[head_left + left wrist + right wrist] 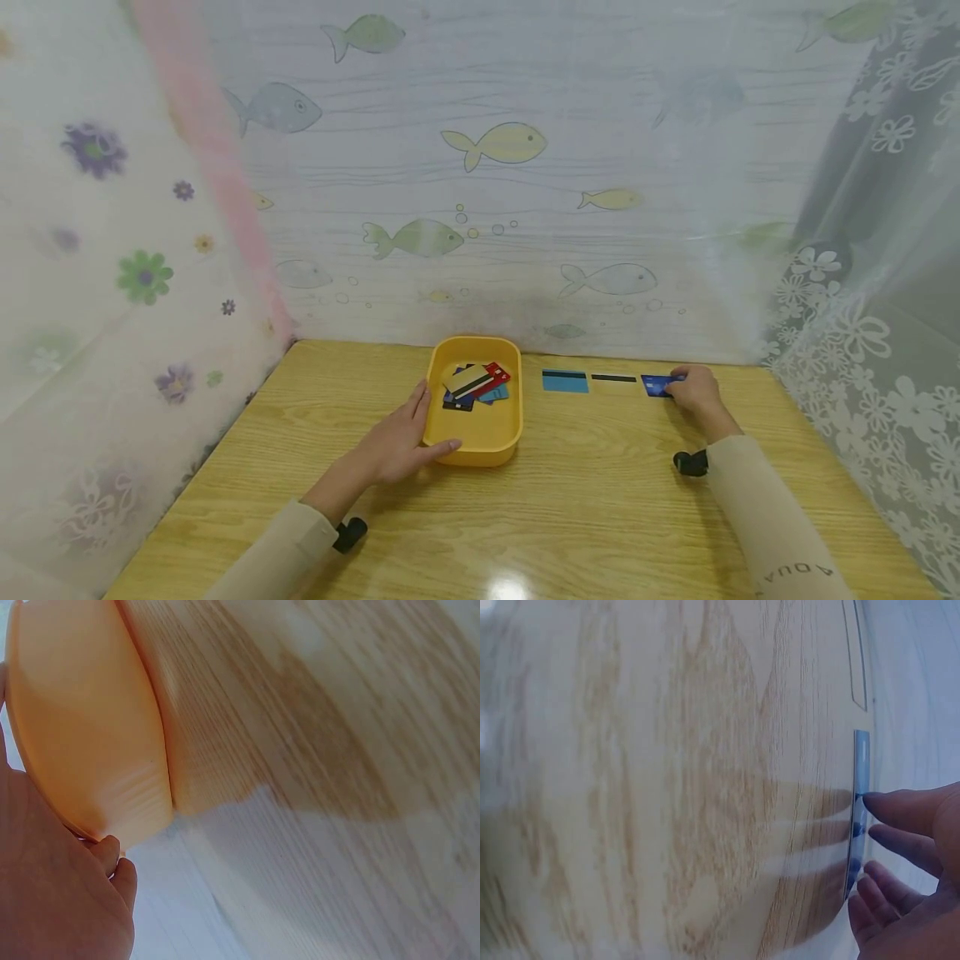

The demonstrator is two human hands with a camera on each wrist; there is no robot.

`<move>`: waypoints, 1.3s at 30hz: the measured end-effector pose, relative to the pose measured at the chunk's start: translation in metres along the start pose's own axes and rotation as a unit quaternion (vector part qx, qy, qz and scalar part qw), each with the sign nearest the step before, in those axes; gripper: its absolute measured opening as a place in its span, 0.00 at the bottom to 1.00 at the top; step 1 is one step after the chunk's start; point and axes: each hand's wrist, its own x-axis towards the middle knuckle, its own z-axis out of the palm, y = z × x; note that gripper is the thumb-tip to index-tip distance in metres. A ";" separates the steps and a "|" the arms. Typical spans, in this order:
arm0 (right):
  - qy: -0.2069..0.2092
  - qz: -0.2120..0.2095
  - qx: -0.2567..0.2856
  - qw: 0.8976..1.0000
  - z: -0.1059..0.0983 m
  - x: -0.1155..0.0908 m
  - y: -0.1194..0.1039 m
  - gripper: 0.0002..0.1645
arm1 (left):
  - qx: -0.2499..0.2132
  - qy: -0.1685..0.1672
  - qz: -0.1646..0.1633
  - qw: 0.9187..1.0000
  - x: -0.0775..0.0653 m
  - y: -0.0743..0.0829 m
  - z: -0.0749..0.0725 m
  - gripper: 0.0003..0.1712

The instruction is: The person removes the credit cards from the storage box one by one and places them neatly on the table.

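My left hand [397,437] grips the near left corner of a yellow plastic bin [485,457], thumb over the rim and fingers along the outer wall. Inside the bin is a loose pile of bank cards [480,385]: gold, red, blue and black ones. On the right, my right hand [698,393] holds a dark blue bank card [652,384] by its right part, fingertips down at the tabletop. Left of it lie a pale gold card [613,378] with a black stripe and a light blue card [565,383] with a dark stripe, in one row.
The wooden table [585,517] ends at a fish-print curtain [480,275] just behind the card row. Flowered curtains [112,333] hang at both sides. A black wrist device [690,463] shows under each sleeve.
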 end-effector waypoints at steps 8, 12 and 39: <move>-0.001 0.000 0.011 1.000 0.000 -0.001 0.002 0.28 | -0.005 0.000 0.002 1.000 0.000 -0.001 0.001 0.65; -0.002 0.003 0.015 1.000 -0.001 -0.003 0.003 0.29 | 0.005 0.000 0.002 1.000 0.001 -0.001 0.000 0.66; -0.077 -0.069 0.050 0.993 -0.025 -0.053 -0.028 0.35 | 0.003 0.006 0.025 1.000 0.002 -0.004 0.002 0.67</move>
